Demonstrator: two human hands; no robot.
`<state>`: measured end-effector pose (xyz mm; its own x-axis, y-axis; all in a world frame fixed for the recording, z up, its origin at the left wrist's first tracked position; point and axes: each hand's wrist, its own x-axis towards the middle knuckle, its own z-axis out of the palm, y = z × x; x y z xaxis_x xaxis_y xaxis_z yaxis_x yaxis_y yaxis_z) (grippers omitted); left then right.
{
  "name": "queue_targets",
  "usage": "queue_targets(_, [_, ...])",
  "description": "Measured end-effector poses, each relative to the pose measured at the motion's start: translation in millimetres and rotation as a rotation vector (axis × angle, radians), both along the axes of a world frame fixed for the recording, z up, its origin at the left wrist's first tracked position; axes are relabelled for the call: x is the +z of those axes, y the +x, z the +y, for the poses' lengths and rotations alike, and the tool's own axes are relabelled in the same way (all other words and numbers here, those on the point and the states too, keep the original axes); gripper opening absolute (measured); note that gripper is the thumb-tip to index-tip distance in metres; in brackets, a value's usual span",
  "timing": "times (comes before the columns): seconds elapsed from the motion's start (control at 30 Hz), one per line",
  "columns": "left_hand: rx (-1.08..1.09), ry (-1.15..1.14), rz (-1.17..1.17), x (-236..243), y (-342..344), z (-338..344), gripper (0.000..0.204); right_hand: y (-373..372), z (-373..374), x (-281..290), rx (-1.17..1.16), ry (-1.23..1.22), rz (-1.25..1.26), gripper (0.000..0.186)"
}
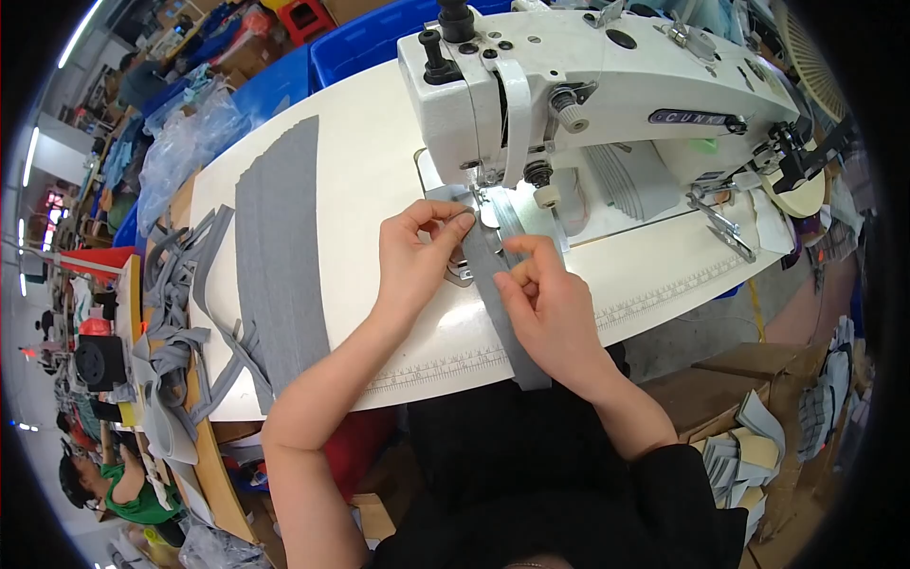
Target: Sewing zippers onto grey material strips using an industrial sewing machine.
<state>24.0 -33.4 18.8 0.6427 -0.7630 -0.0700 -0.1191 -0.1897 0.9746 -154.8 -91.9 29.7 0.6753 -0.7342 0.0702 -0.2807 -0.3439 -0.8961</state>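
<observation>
A long grey fabric strip [495, 308] runs from under the needle area of a white sewing machine [607, 90] toward me and hangs over the table's front edge. My left hand [424, 251] is closed, thumb and index finger pinching the strip's left side just in front of the presser foot [489, 211]. On its right side, my right hand [548, 308] has curled fingers, thumb and index finger at the strip's edge. What lies inside its palm is hidden. Left of my left forearm lies a neat stack of wide grey fabric pieces [280, 256].
Tangled grey strips [175, 346] lie at the white table's [379, 142] left end. More grey pieces [637, 180] rest beneath the machine arm, near a metal tool [728, 232]. Blue bins [370, 43] stand behind; cardboard boxes [701, 384] are at lower right. A person in green [137, 488] is far left.
</observation>
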Motion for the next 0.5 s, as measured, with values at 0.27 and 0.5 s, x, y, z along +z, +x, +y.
queue_targets(0.27, [-0.144, 0.001, -0.778, -4.8, -10.6, 13.5, 0.016, 0.5, -9.2, -3.2, 0.050, 0.019, -0.023, 0.011])
queue_targets(0.5, [-0.299, -0.030, -0.948, -5.3, -18.2, 25.2, 0.029, -3.1, -7.1, -11.7, -0.137, -0.536, 0.062, 0.015])
